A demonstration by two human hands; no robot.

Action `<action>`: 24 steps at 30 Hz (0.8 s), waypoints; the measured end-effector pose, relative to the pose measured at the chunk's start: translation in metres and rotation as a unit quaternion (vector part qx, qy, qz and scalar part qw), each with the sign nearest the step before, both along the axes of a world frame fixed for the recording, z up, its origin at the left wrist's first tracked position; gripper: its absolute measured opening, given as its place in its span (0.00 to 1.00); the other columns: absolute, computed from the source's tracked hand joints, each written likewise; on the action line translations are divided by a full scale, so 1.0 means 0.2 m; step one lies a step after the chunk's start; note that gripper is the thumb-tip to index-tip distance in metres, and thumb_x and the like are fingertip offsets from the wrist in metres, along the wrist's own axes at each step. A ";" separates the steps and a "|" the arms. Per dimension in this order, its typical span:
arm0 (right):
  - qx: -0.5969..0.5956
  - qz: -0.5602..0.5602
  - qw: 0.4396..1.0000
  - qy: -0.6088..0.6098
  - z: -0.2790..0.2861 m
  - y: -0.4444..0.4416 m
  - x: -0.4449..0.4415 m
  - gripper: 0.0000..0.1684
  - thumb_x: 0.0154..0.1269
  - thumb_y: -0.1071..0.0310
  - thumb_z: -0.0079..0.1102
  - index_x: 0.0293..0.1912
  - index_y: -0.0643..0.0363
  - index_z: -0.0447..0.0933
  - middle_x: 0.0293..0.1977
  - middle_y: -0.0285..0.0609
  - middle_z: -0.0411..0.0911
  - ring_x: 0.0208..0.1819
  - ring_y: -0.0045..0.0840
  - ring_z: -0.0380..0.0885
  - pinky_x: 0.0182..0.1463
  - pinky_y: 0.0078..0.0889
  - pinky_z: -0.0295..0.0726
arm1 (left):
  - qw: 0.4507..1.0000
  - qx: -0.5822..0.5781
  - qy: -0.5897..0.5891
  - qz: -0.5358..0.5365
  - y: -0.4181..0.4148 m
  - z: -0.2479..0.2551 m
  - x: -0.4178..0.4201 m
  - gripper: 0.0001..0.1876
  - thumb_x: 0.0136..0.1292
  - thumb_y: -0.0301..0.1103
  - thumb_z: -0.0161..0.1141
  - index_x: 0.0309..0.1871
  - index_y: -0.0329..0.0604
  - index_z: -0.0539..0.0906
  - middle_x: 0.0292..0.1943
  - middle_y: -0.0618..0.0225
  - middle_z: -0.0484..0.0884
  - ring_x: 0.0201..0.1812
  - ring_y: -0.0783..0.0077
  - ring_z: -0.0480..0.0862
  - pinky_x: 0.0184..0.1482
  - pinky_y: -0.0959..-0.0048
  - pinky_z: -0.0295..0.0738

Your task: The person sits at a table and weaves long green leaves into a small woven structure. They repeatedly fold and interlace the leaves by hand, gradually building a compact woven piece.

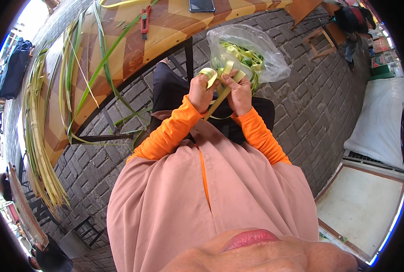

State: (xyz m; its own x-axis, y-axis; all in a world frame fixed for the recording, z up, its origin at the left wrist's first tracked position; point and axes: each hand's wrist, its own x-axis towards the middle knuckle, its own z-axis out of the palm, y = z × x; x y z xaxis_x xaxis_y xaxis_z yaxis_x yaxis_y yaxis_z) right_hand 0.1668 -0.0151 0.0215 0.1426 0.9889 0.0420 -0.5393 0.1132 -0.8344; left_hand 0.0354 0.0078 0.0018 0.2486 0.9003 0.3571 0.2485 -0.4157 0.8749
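Pale yellow-green palm leaf strips [218, 103] are folded and looped between my two hands, above my lap. My left hand [200, 91] grips the strips on the left, where a broad curl [208, 72] wraps around its fingers. From the other side, my right hand [239, 93] pinches the folded part between thumb and fingers, with strip ends standing up past it. One long end hangs down toward me between the wrists. Just beyond the hands, a clear plastic bag [277, 66] sits open, holding several green and yellow leaf pieces [241, 52] that look woven.
To the left curves a patterned wooden table [120, 54], bearing a red utility knife [145, 22], a phone [202, 5] and loose green leaf strips [103, 59]. A palm leaf bundle [37, 129] overhangs its far-left end. A person [353, 22] stands at upper right near a wooden stool [321, 42].
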 end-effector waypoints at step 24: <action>-0.003 0.084 0.966 -0.244 0.09 0.02 0.14 0.03 0.60 0.78 0.57 0.36 0.65 0.76 0.27 0.35 0.78 0.28 0.14 0.75 0.33 0.17 0.74 | 0.937 -0.120 -0.296 -0.142 0.05 0.03 -0.11 0.11 0.62 0.20 0.52 0.48 0.33 0.77 0.35 0.69 0.74 0.40 0.77 0.74 0.46 0.77 0.69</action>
State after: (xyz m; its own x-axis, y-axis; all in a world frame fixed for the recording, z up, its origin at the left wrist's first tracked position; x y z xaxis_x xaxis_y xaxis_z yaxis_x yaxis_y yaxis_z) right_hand 0.1955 -0.0102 0.0387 -0.0554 0.9968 0.0579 -0.0918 0.0526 -0.9944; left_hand 0.0132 0.0185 0.0072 0.3125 0.8996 0.3050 -0.4014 -0.1660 0.9007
